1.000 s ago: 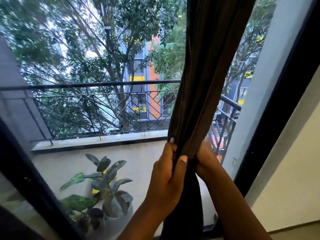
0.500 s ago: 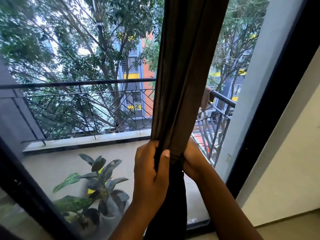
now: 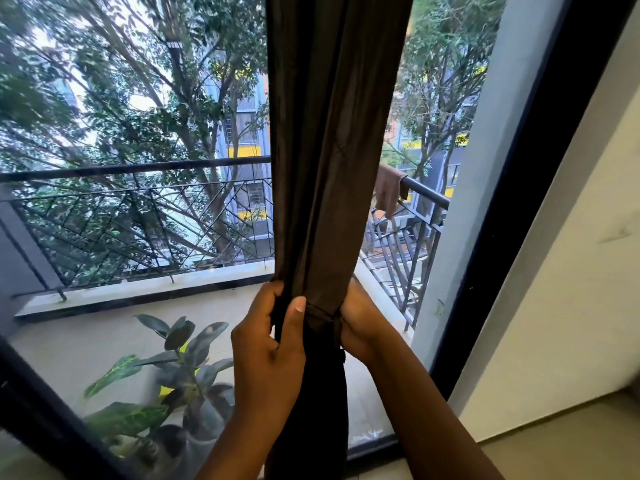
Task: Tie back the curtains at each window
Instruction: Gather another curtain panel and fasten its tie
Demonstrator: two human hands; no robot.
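Balcony window (image 3: 173,306) behind; gripped bunched brown curtain (image 3: 332,168) with left hand (image 3: 268,344) and right hand (image 3: 358,327), cinching tie band (image 3: 320,311). Next likely: secure knot.

The curtain (image 3: 332,150) hides the right hand (image 3: 360,323) fingers and runs past the top edge.

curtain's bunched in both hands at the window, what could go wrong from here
1. The tie band looks thin and lies loosely round the gathered curtain; if the left hand or right hand lets go before it is fastened, the folds may spread again.
2. Both hands grip low on the fabric, so a hard downward tug could strain the top fixing, which is out of view.
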